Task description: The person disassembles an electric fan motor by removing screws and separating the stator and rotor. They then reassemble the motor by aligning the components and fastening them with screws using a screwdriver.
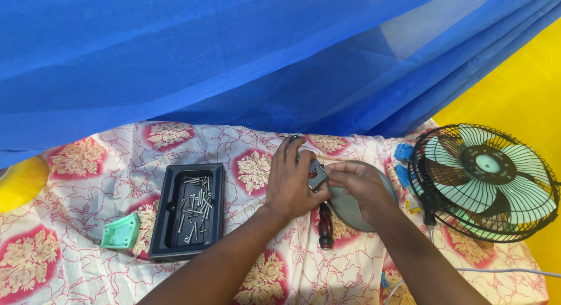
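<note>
Both my hands meet over a flowered cloth [76,246] at the middle of the view. My left hand [290,182] grips a small grey metal part [317,174], with its fingers curled over the top of it. My right hand [357,185] pinches the same part from the right side, resting over a round grey disc [347,208]. A screwdriver [325,226] with a dark red and black handle lies on the cloth just below my hands, untouched.
A black tray [169,235] with several silver screws sits to the left. A mint green plastic piece [121,232] lies further left. A small fan [485,182] in a black wire cage stands at right, with blue plastic bits [403,153] beside it. Blue netting [234,59] hangs behind.
</note>
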